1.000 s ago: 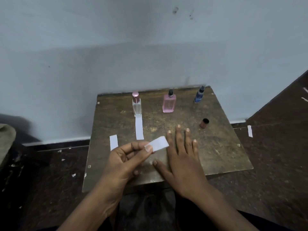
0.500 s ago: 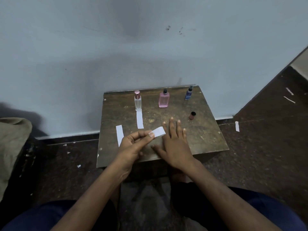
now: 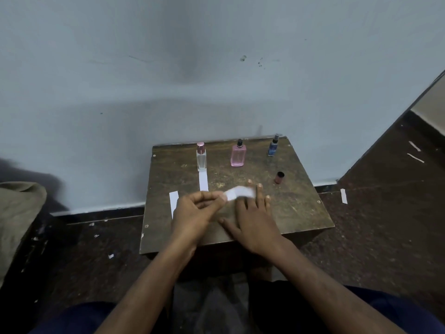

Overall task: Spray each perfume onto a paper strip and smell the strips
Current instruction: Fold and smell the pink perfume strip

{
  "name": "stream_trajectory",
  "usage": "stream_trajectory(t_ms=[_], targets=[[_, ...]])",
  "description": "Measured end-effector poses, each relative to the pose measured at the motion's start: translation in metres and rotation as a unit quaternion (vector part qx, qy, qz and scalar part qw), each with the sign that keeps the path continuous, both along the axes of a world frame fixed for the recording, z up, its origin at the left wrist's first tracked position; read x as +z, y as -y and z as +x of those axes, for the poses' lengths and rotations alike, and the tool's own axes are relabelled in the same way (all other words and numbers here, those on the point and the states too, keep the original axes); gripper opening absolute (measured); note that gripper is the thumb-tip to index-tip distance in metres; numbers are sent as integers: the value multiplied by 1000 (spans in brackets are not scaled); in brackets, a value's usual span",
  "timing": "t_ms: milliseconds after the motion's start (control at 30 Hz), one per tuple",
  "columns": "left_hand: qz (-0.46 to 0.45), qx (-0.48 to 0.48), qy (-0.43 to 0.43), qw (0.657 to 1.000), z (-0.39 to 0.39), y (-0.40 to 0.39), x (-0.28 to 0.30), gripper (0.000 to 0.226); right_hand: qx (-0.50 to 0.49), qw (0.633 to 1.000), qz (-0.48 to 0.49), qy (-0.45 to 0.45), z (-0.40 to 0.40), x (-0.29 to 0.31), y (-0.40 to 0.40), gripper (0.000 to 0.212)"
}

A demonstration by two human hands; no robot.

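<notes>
Three perfume bottles stand along the back of a small wooden table [image 3: 301,208]: a clear bottle [image 3: 201,157] with a pink cap, a pink bottle [image 3: 238,154] with a black sprayer, and a small blue bottle [image 3: 272,146]. My left hand [image 3: 195,210] pinches one end of a white paper strip [image 3: 239,192], blurred, above the table. My right hand [image 3: 252,218] lies flat on the tabletop, fingers straight, partly behind the strip. A second strip [image 3: 203,181] lies in front of the clear bottle. A third strip [image 3: 173,201] lies at the left, partly hidden by my left hand.
A small dark red cap [image 3: 279,177] stands on the table's right side. The table sits against a pale wall. Paper scraps [image 3: 343,195] lie on the dark floor around it. A beige cloth [image 3: 16,218] sits at the far left.
The camera has pulled back and up, so the table looks smaller. My left hand still pinches the strip, which now looks blurred. My right hand stays flat on the table.
</notes>
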State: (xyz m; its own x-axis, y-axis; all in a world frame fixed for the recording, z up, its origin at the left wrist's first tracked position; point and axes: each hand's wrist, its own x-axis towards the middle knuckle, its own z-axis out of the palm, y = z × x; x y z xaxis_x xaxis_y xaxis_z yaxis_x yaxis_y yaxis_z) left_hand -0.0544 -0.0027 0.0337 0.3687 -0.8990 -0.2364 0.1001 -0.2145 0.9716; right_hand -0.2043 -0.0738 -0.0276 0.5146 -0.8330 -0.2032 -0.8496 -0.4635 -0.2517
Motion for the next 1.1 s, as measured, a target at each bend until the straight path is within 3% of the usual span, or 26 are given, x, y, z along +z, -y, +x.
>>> stream_trajectory(t_ms=[67,167,200,300,367,467,533,633,700,767,867,900,1000,1067,1100], targets=[[-70,-18,-82,994,0,1,8,13,0,1000,-13,-8,-1,-2,-1,109],[-177,-141,-186,956,3,-8,27,18,0,1000,-11,-23,3,-2,0,104],[-183,-127,-196,955,3,-8,25,19,0,1000,-11,-26,3,0,0,101],[-63,72,-79,992,-1,-1,4,9,-1,999,0,-38,7,10,1,98],[-4,116,-89,989,-10,-1,0,12,1,999,6,-42,9,12,-1,98],[-100,-33,-184,977,-18,-6,15,10,4,999,5,-43,7,7,3,98],[-157,-84,-197,964,-16,-7,23,6,4,999,2,-44,6,5,3,102],[-59,90,-132,985,-9,0,6,14,5,999,-6,-41,5,4,1,99],[-8,153,-120,981,-9,-3,-2,20,4,999,-5,-43,6,7,0,99],[-53,97,-145,983,-11,-3,4,23,7,999,-3,-45,7,8,0,99],[-158,-78,-203,963,-9,-8,26,22,9,999,-2,-47,7,7,1,98],[-150,-75,-186,968,-9,-8,26,21,9,999,-3,-47,7,7,1,99],[-36,85,-84,992,-12,-1,7,16,7,999,-2,-47,7,6,1,99],[-3,139,-104,985,-14,3,2,13,6,999,0,-41,7,6,-1,99],[-16,122,-121,985,-13,3,4,14,7,999,-2,-39,6,6,-1,99]])
